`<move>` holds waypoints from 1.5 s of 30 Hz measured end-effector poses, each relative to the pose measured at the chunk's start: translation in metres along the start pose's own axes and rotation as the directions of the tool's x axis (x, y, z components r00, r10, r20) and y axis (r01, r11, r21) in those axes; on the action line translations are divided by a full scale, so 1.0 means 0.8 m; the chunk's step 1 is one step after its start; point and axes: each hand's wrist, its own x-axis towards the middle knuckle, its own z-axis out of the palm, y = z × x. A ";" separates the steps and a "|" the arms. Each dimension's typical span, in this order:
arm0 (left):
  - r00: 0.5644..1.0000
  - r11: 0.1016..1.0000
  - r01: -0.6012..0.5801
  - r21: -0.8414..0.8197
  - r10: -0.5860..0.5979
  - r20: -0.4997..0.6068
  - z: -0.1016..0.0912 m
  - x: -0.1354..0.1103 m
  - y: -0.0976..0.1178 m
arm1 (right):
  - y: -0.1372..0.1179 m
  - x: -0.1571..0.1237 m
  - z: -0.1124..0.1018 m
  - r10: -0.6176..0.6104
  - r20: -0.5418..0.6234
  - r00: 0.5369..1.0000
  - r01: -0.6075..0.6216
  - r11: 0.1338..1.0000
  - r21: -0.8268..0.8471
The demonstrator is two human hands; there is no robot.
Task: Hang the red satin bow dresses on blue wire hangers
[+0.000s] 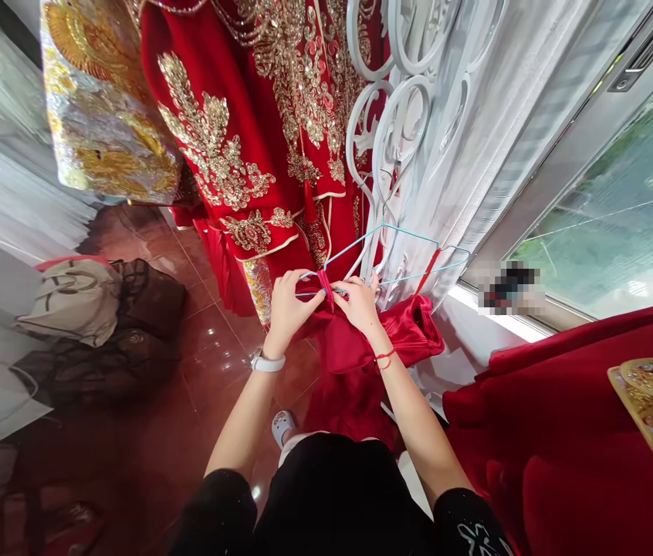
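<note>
A light blue wire hanger hangs by its hook at the white scrolled metalwork. From it hangs a red satin dress, with one thin red strap over the hanger's right end. My left hand is closed at the hanger's left end, its fingers pinching a bunched red strap. My right hand grips the same strap from the other side, thumb and fingers pressed together. The two hands nearly meet there. Where exactly the strap loops round the wire is partly hidden by my fingers.
Red garments with gold embroidery hang just beyond my hands, beside white scrolled metalwork. Bags sit on the tiled floor at left. A window and red cloth are at right.
</note>
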 end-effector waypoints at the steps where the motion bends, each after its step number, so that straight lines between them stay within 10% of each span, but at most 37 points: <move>1: 0.999 0.998 -0.024 0.066 0.022 0.023 -0.005 0.003 0.006 | -0.003 0.000 0.001 0.001 0.006 1.000 -0.001 1.000 -0.001; 6: 0.976 0.975 -0.122 0.186 0.084 0.200 -0.019 0.021 0.027 | -0.008 -0.012 0.000 -0.082 -0.027 0.996 0.084 0.993 0.082; 9: 0.977 0.970 -0.127 0.206 0.087 0.193 -0.016 0.026 0.020 | 0.027 -0.039 -0.020 -0.054 -0.273 0.960 0.102 0.981 0.167; 13: 0.977 0.972 -0.161 0.168 0.133 0.167 -0.008 0.031 0.004 | 0.133 -0.106 -0.067 0.434 -0.553 0.711 -0.413 0.894 0.171; 16: 0.977 0.975 -0.175 0.135 0.156 0.143 0.000 0.038 -0.005 | 0.204 -0.157 -0.099 0.726 -0.318 0.610 -0.731 0.670 0.128; 19: 0.979 0.978 -0.178 0.109 0.165 0.118 0.008 0.044 -0.012 | 0.234 -0.186 -0.121 0.805 -0.148 0.575 -0.799 0.591 0.112; 26: 0.972 0.974 -0.218 0.058 0.212 0.096 0.014 0.052 -0.026 | 0.216 -0.162 -0.174 0.746 -0.144 0.650 -0.443 0.525 0.727; 31: 0.963 0.968 -0.248 0.049 0.241 0.119 0.018 0.064 -0.036 | 0.196 -0.122 -0.193 0.567 -0.508 0.649 0.070 0.620 0.781; 45: 0.943 0.966 -0.252 -0.047 0.257 0.212 0.029 0.068 -0.038 | 0.119 -0.036 -0.261 0.209 -0.373 0.904 -0.050 0.918 0.394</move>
